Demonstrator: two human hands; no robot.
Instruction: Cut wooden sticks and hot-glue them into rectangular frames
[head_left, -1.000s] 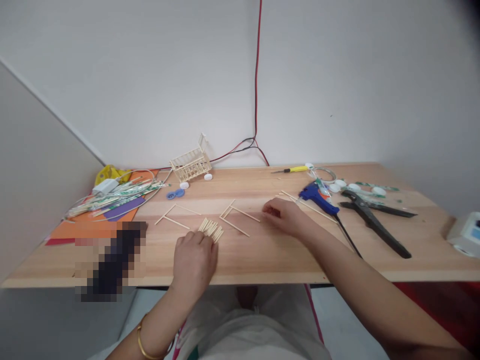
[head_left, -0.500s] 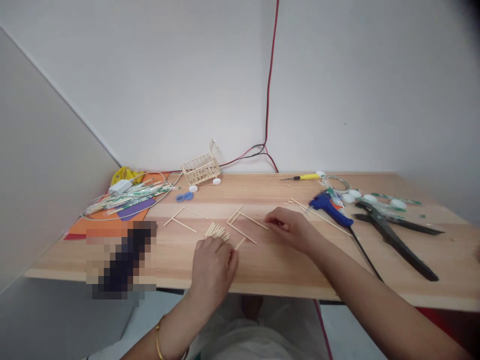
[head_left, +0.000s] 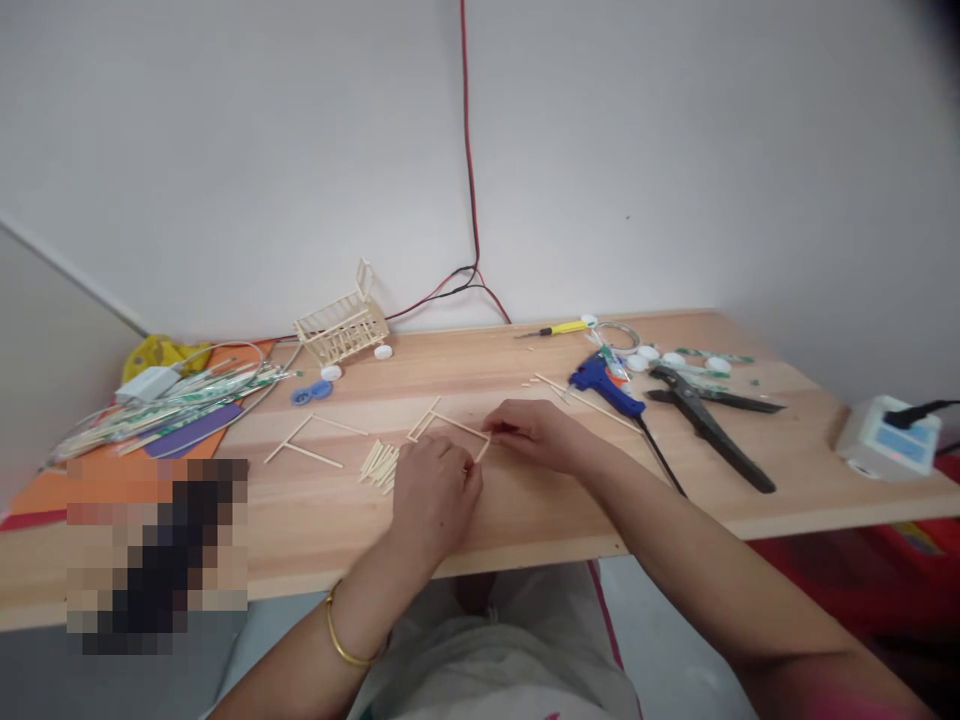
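My left hand [head_left: 439, 490] lies over part of a small frame of thin wooden sticks [head_left: 459, 424], with its fingers curled. Between its thumb and forefinger is a short wooden stick [head_left: 484, 447], whose far end meets the frame's right-hand corner. My right hand [head_left: 536, 435] pinches at that same corner, its fingertips closed on the frame. Left of my left hand is a pile of short cut sticks [head_left: 379, 465], partly covered by the hand. A second stick frame [head_left: 300, 448], open on one side, lies flat farther left.
A stick-built cart [head_left: 345, 335] with white cap wheels stands by the wall. Blue caps [head_left: 311, 392] lie before it. At right are a blue glue gun [head_left: 607, 388], black-handled cutters [head_left: 712, 430], a yellow knife [head_left: 566, 327] and a white power adapter [head_left: 892, 440]. Bagged sticks [head_left: 187, 400] lie left.
The view has swung to the right, bringing the adapter in. My left hand has brought the short stick up to the frame's right end, and my hands are closer together.
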